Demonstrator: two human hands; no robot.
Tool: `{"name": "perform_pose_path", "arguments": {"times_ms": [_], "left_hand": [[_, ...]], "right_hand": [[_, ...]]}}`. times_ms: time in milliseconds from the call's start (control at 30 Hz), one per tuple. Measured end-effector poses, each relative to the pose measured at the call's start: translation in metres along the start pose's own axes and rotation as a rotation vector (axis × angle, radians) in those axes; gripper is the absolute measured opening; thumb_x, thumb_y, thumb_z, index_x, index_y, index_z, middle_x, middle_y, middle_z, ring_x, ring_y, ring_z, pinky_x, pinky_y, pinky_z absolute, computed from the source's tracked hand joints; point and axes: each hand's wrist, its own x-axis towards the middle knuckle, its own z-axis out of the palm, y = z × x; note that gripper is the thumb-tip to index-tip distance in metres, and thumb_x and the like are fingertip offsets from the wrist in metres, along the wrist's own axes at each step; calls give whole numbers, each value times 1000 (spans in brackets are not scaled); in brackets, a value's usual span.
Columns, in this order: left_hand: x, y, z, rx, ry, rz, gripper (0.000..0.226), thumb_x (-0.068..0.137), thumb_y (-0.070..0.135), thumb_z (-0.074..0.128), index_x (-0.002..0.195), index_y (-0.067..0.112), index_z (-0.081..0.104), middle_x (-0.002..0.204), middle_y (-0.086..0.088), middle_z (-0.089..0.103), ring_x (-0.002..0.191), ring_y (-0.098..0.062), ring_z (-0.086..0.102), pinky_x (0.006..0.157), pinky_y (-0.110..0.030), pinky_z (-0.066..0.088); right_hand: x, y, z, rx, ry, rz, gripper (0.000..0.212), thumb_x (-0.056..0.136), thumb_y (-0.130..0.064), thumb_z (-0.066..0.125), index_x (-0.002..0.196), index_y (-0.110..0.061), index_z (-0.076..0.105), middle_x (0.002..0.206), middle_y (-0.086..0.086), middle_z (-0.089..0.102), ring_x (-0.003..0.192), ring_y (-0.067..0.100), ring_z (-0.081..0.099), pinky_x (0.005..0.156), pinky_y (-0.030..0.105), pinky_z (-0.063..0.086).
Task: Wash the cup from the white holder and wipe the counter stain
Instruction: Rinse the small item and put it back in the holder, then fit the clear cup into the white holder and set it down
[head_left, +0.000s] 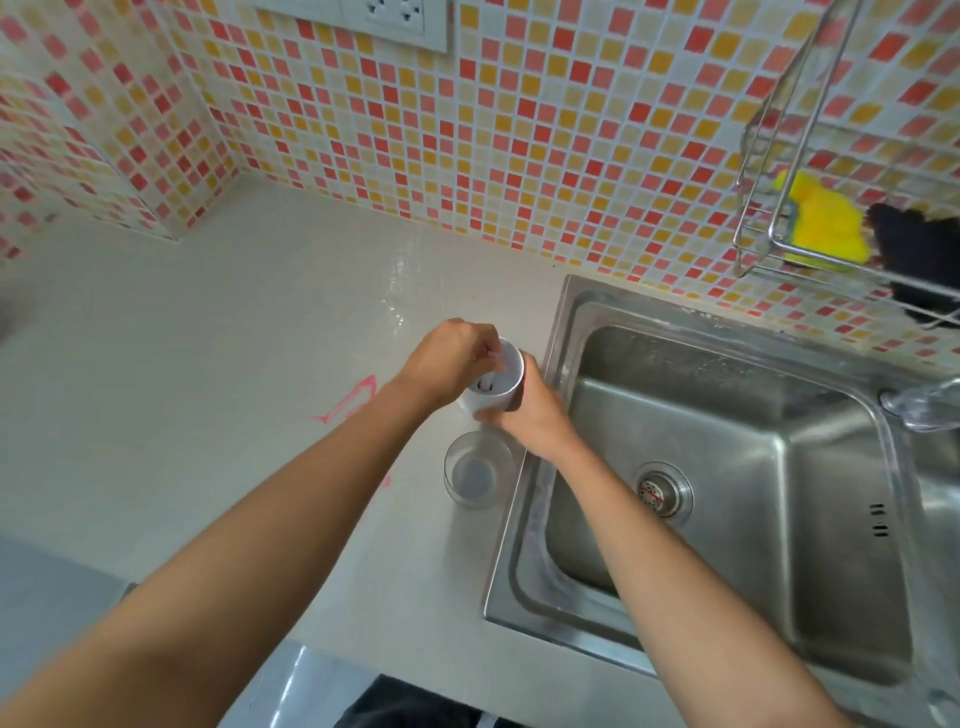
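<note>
On the tabletop (249, 322) before you, the holder (493, 382) stood between your two hands just left of the sink (727, 467), the cup (475, 470) stood nearer you, the stain (353, 400) lay left, and the rack (831, 228) hung behind the sink.

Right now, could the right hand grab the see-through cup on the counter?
Probably not right away. The right hand is busy holding the white holder. The clear cup stands just below it with nothing in between, so once the hand lets go, it looks an easy reach.
</note>
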Motion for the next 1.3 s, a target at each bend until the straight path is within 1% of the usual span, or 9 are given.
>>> {"name": "perform_pose_path", "arguments": {"times_ms": [167,267,333,400,567,767,967,1167,1300], "left_hand": [[-6,-5,-2,-34,-13,-6,25,92,20,62,115,13,68,102,-11,71,96,-28,61,80,-26,42],[-44,-14,5,-160,219,-26,35,95,4,53,129,10,58,108,-7,72,101,-26,60,87,-20,38],[-80,-22,14,-257,326,-97,56,84,-18,41,130,8,56,115,-8,66,104,-21,59,93,-19,40],[-110,-31,24,-330,294,-176,74,67,-25,35,131,8,55,123,-10,58,109,-22,57,98,-30,45],[-149,-32,51,-378,-84,-182,82,75,12,72,147,17,34,145,-1,38,133,-16,38,109,-23,28],[-139,-19,72,-498,54,-161,82,70,26,86,140,14,44,139,0,50,128,-18,47,102,-20,31],[-125,-20,74,-448,74,-151,87,69,31,86,141,12,42,140,-5,50,127,-19,47,100,-18,29],[-117,-20,74,-453,105,-119,77,62,32,89,128,18,54,123,-3,62,108,-18,55,85,-25,38],[-118,-25,75,-459,56,-144,80,63,32,88,133,17,51,122,-2,61,109,-23,56,86,-30,44]], "right_hand": [[2,-2,1,52,8,-11,87,60,-24,87,129,-40,37,115,-18,57,107,7,56,82,21,48],[-3,4,-8,84,55,-21,84,57,-24,87,123,-38,37,118,-13,54,107,7,55,88,26,50],[-14,13,-16,73,100,2,87,53,-28,86,124,-36,36,125,-7,46,112,11,52,93,29,48],[-29,25,-24,48,132,21,90,52,-27,84,127,-33,35,129,-4,39,117,13,47,98,31,45],[-74,45,-43,-123,142,41,84,56,-19,84,125,-31,37,123,-2,35,111,14,46,92,25,38],[-102,24,-56,-393,94,-84,80,60,-14,78,128,-30,40,126,-1,29,110,17,46,94,24,39],[-96,-30,-58,-791,31,-249,82,65,-27,76,135,-38,35,128,1,33,115,27,33,95,45,44],[-89,-67,-30,-804,-46,-330,83,68,-29,77,138,-34,33,136,-2,35,123,28,34,95,41,44],[-86,-71,-14,-855,-109,-364,83,71,-24,77,140,-34,32,141,-1,27,121,32,41,94,45,49]]}}
